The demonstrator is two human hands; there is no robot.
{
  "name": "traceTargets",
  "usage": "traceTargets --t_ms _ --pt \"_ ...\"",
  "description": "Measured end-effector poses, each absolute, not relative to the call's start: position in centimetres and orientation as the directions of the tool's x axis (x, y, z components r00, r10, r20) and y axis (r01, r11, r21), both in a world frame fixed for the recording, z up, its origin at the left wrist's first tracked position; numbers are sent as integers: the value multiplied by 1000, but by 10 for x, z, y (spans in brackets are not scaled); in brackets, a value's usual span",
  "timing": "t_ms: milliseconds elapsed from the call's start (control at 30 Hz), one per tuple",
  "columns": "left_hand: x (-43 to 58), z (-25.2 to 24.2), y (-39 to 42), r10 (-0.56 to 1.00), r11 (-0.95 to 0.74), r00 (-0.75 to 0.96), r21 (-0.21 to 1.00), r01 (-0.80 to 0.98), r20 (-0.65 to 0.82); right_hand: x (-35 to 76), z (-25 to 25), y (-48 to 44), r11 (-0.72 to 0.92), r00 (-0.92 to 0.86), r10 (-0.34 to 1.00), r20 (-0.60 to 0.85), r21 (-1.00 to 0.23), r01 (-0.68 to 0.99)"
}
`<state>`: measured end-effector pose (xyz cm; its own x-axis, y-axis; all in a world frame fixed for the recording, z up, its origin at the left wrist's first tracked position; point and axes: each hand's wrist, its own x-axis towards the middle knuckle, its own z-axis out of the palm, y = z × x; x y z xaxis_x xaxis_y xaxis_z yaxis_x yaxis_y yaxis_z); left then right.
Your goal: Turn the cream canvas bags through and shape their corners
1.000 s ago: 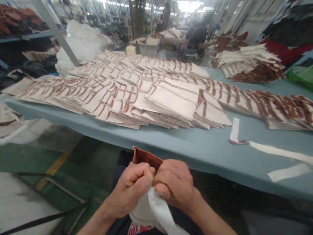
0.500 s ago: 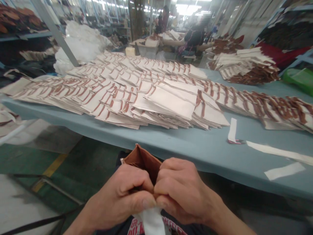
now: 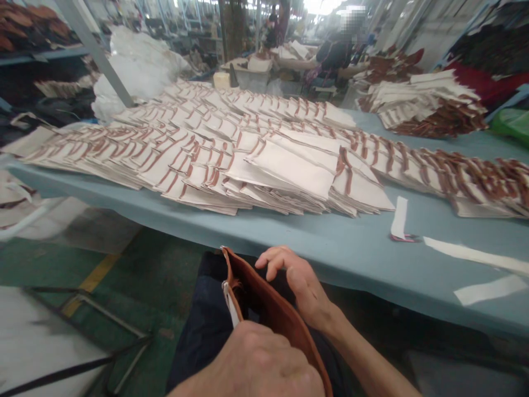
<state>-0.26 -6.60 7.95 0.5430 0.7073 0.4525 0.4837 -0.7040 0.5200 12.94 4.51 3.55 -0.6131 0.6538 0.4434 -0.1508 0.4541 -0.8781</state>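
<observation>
Over my lap a pouch (image 3: 273, 300) with a brown lining gapes, its mouth facing up. A bit of pale outer cloth shows along its left edge. My left hand (image 3: 268, 355) is closed over the near part of the pouch; the fingertips are hidden behind the back of the hand. To the right of the brown rim, my right hand (image 3: 295, 281) has its fingers apart and slightly bent. It holds nothing that I can see, and whether a fingertip touches the rim is unclear.
Overlapping rows of cream pieces with brown strips (image 3: 289, 165) cover much of the blue-topped table (image 3: 314, 237). A small pink-handled tool (image 3: 405, 238) and white strips (image 3: 487, 289) lie at right. Another person (image 3: 330, 58) sits farther back. A metal frame (image 3: 119, 336) stands at lower left.
My hands were together at the pouch; now they are apart. The right hand has let go and opened, moving up and right. The pouch mouth gapes wider, and my left hand is lower.
</observation>
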Motion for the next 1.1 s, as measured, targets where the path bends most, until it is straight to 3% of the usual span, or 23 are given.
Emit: traceTargets --t_ms 133,233,367,433,500,567,700,767,800,900,1000,1100 --pt "8 78 -64 678 -733 521 532 424 519 135 47 44 334 -632 724 276 -942 -28" --pt "16 72 -62 661 -750 491 516 413 568 140 77 43 250 -735 676 50 -954 165" --pt "32 56 -61 616 -787 536 420 453 577 132 108 45 460 -789 582 -194 -722 517" --pt "40 50 -62 585 -804 558 334 491 589 125 111 49 539 -831 480 -282 -652 532" --pt "46 48 -61 581 -803 603 267 533 546 119 107 52 544 -869 359 -339 -681 490" --pt "48 51 -60 593 -795 623 248 553 509 116 101 54 538 -886 313 -342 -705 462" --pt "34 76 -60 607 -783 552 311 539 572 122 102 57 573 -890 362 -276 -687 446" --pt "13 95 -62 607 -790 451 435 432 655 130 109 60 578 -899 361 -250 -696 426" --pt "0 104 -61 665 -746 427 513 425 613 134 113 62 577 -908 350 -232 -710 403" --pt "-41 120 -50 838 -516 117 704 487 533 146 121 67 531 -924 338 -181 -773 346" --pt "-64 116 -22 905 -413 160 725 551 394 153 120 70 449 -905 397 -154 -828 338" --pt "-64 109 6 865 -497 351 702 510 358 155 118 73 281 -895 416 -162 -913 296"
